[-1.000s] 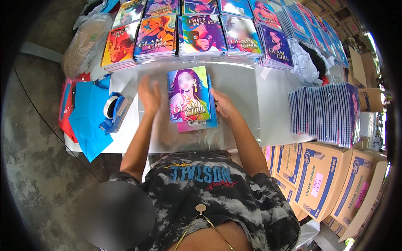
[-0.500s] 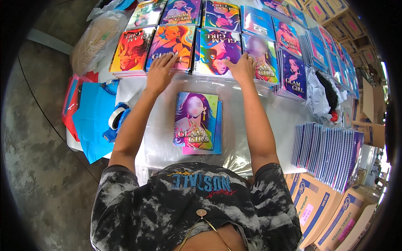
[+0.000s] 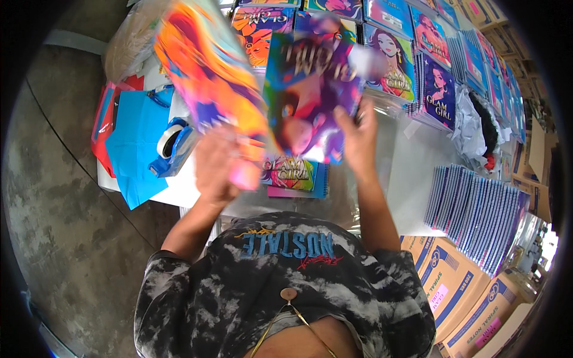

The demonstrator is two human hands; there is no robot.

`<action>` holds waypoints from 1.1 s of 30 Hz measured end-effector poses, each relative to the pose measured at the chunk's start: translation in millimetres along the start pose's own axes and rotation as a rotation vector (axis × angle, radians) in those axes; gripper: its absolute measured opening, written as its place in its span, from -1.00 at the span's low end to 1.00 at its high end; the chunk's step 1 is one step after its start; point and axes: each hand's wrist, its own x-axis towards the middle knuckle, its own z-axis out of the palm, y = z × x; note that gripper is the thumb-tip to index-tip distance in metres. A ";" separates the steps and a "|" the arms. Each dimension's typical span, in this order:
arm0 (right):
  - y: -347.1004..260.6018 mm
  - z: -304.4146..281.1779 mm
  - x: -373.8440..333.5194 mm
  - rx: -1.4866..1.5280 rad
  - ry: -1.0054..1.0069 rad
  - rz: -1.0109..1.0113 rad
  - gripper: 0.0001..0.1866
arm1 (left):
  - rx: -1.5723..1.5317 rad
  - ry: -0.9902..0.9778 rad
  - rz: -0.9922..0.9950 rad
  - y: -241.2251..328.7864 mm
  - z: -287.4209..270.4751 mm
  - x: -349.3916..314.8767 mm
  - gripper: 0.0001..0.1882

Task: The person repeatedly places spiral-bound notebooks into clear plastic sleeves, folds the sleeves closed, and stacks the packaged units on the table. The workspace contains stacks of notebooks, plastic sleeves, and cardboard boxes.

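Observation:
My left hand (image 3: 218, 164) grips the lower end of an orange spiral notebook (image 3: 209, 77), tilted and smeared by motion. My right hand (image 3: 361, 140) has its thumb over the right edge of a multicoloured purple notebook (image 3: 307, 98), which is raised above the table. The two notebooks are side by side in the air. Partly covered beneath them, a small pile of spiral notebooks (image 3: 292, 176) lies on the table close to my body, with a blue and a pink edge sticking out from under the top cover.
Rows of stacked notebooks (image 3: 391, 65) fill the far side of the table (image 3: 400, 197). A blue tape dispenser (image 3: 172, 149) lies on the left by blue sheets (image 3: 137, 143). Spiral notebooks stand in a row (image 3: 474, 209) at the right, above cardboard boxes (image 3: 447, 286).
Both hands have lifted a notebook from the far rows and drawn it toward me. The raised notebooks now cover part of the near pile.

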 end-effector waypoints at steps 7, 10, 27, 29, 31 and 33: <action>71.8 -35.4 -71.6 -1.074 -0.226 0.132 -0.45 | -0.150 -0.692 -0.135 26.3 29.7 -128.3 -0.47; 51.3 -45.7 -70.3 -1.019 -0.214 -0.003 -0.47 | 0.013 -0.467 -0.281 -28.0 44.3 -60.0 -0.48; -142.8 -19.0 -79.5 0.347 -1.214 -0.486 -0.84 | -0.303 -0.844 -0.313 30.6 47.7 -81.0 -0.50; -132.1 -19.1 -57.2 0.279 -1.110 -0.396 -0.80 | -0.146 -0.986 -0.148 33.9 49.8 -125.7 -0.43; -111.6 -22.7 -30.9 0.152 -0.862 -0.224 -0.76 | -0.334 -1.003 -0.401 24.2 49.1 -79.6 -0.47; -88.1 -24.7 12.3 -0.121 -0.487 -0.058 -0.74 | -0.275 -0.616 -0.434 -4.8 62.1 -44.0 -0.54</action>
